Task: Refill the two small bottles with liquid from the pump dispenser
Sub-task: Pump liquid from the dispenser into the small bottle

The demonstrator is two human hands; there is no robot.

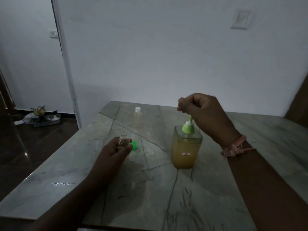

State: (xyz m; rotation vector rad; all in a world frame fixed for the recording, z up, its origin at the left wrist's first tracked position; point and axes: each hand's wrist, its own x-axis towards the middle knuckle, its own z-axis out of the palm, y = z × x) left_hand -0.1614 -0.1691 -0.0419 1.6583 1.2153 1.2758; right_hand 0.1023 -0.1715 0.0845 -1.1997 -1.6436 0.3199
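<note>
Two small clear plastic bottles share a grey veined stone bench (pixel 166 197): one uncapped bottle (pixel 123 141) stands upright near the bench's left side, the left hand (pixel 115 153) with its fingers curled round it; one white-capped bottle (pixel 138 117) of pale liquid stands farther back, untouched. One square clear pump dispenser of amber liquid (pixel 185 149) stands to the right, the right hand (pixel 202 110) pinching its green pump head from above. One loose green cap (pixel 134 145) lies just beside the held bottle.
</note>
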